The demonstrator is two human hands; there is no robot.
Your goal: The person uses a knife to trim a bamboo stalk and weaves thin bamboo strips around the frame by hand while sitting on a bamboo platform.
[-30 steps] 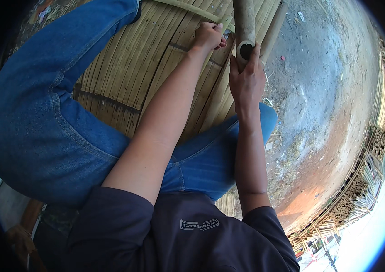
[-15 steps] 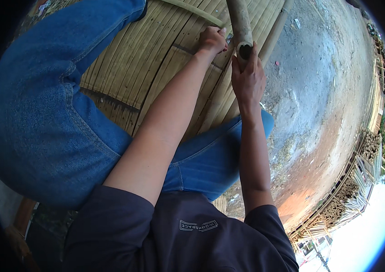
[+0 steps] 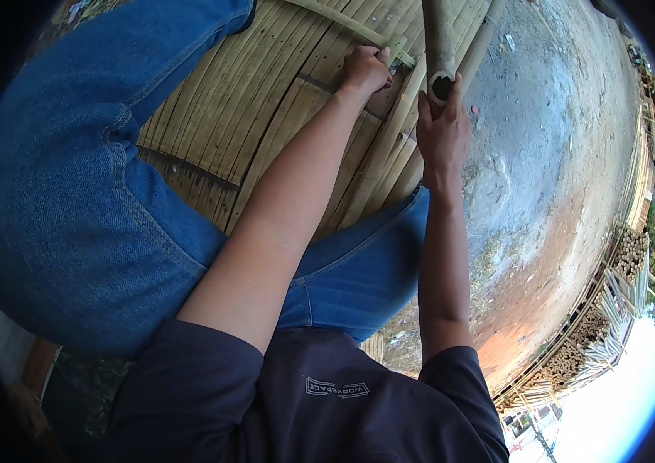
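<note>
A round bamboo pole point(image 3: 438, 38) reaches from the far edge toward me, its hollow cut end facing me. My right hand point(image 3: 445, 135) is closed around that near end, fingers along its sides. To its left, my left hand point(image 3: 368, 69) is curled into a fist low over the slatted bamboo platform point(image 3: 266, 100); what it holds, if anything, is hidden. Just beyond its thumb lies a short flat bamboo piece point(image 3: 398, 46), set crosswise at the end of a long thin bamboo strip point(image 3: 335, 16).
My jeans-clad legs point(image 3: 57, 177) frame the platform on the left and near side. Bamboo poles point(image 3: 478, 38) form its right edge. Bare grey ground point(image 3: 543, 139) stretches to the right, with stacked bamboo point(image 3: 574, 347) far off.
My right hand has moved the bamboo pole to the right, away from my left hand. The short flat piece by the left thumb now shows clearly. My left hand has barely shifted.
</note>
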